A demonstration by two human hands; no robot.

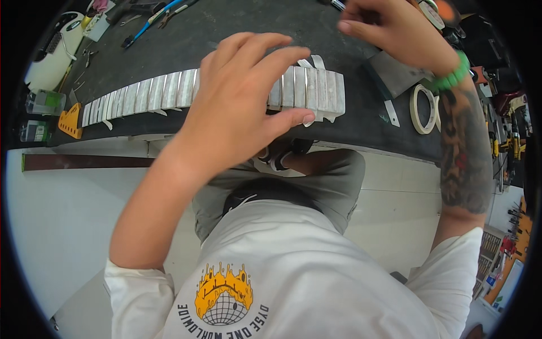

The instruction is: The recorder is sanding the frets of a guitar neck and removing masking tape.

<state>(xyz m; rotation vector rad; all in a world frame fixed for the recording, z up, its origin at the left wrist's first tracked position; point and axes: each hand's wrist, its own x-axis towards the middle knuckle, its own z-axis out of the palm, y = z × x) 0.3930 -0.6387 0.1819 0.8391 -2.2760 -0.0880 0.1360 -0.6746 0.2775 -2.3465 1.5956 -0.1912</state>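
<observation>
A long row of silver slabs [152, 93] is lying along the near edge of the dark worktop [226, 20], its slabs standing side by side and its left end reaching toward a yellow bracket [70, 121]. The left hand [240, 93] is spreading over the right part of the row, the thumb pointing along its near side and the fingers arching over its far side; whether it is grasping the slabs or only hovering over them, I cannot tell. Pale tabs [319, 61] are sticking out from the far side near the row's right end. The right hand [389, 28] is hanging over the worktop well beyond that end, its fingers bending inward and being partly cut off by the view, so I cannot tell whether it is clenching anything. Below its wrist, a grey metal block [398, 74] is resting on the worktop, with a roll of tape [415, 110] lying nearer the near edge. Toward the worktop's far left, a blue-handled tool [151, 22] is lying beside pliers [166, 19].
</observation>
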